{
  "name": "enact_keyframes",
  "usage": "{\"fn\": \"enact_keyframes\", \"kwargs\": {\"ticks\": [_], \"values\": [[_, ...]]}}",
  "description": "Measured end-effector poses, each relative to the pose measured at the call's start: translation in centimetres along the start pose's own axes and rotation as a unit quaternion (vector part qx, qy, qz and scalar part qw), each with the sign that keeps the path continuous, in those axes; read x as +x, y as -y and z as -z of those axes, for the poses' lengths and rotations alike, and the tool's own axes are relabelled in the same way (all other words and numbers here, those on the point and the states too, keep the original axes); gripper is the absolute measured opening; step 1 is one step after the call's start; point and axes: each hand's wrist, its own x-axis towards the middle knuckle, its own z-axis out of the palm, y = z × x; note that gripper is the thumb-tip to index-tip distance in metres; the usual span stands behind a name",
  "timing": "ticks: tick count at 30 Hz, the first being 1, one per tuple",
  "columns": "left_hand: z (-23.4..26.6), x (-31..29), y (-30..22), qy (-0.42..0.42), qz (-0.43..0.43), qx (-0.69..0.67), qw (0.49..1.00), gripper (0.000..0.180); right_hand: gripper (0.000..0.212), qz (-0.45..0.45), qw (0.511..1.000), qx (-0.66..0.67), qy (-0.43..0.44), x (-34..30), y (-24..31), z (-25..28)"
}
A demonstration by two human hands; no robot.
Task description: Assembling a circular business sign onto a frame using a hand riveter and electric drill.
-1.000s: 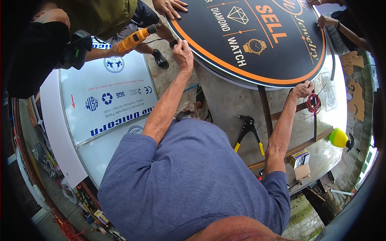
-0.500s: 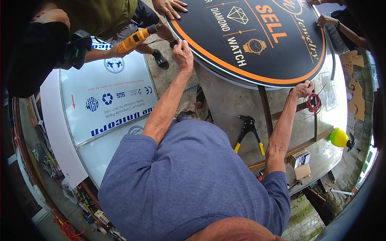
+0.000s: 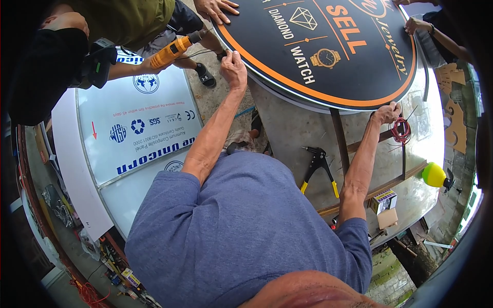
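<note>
A large round black sign (image 3: 328,46) with an orange border lies on a metal table. My left hand (image 3: 233,69) grips its near left rim. My right hand (image 3: 385,113) holds the rim at the near right, beside a coil of red wire (image 3: 401,131). Another person at the top left aims an orange power drill (image 3: 174,49) at the sign's edge just above my left hand and rests a hand (image 3: 215,9) on the sign. A second co-worker's hand (image 3: 416,24) touches the far right rim.
Yellow-handled black pliers (image 3: 317,169) lie on the metal table (image 3: 298,133) between my arms. A white film-covered panel (image 3: 138,128) lies at left. A small box (image 3: 384,201) and a yellow-green round object (image 3: 434,174) sit at right. Tools and wires litter the lower left floor.
</note>
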Motion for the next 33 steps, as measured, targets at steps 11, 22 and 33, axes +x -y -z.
{"fn": "enact_keyframes", "kwargs": {"ticks": [11,22,33], "values": [[0.0,0.0,0.3,-0.001,-0.009,0.004,1.0,0.041,0.037,-0.024,1.0,0.018,-0.004,-0.3,0.6,0.2],[0.3,0.3,-0.5,0.018,0.017,-0.019,1.0,0.034,0.037,0.09,0.995,-0.036,-0.011,2.6,-4.7,-2.0],[0.5,0.6,0.3,0.057,0.015,-0.072,0.996,0.04,0.034,0.077,0.969,-0.057,0.23,-8.1,3.1,12.2]]}}
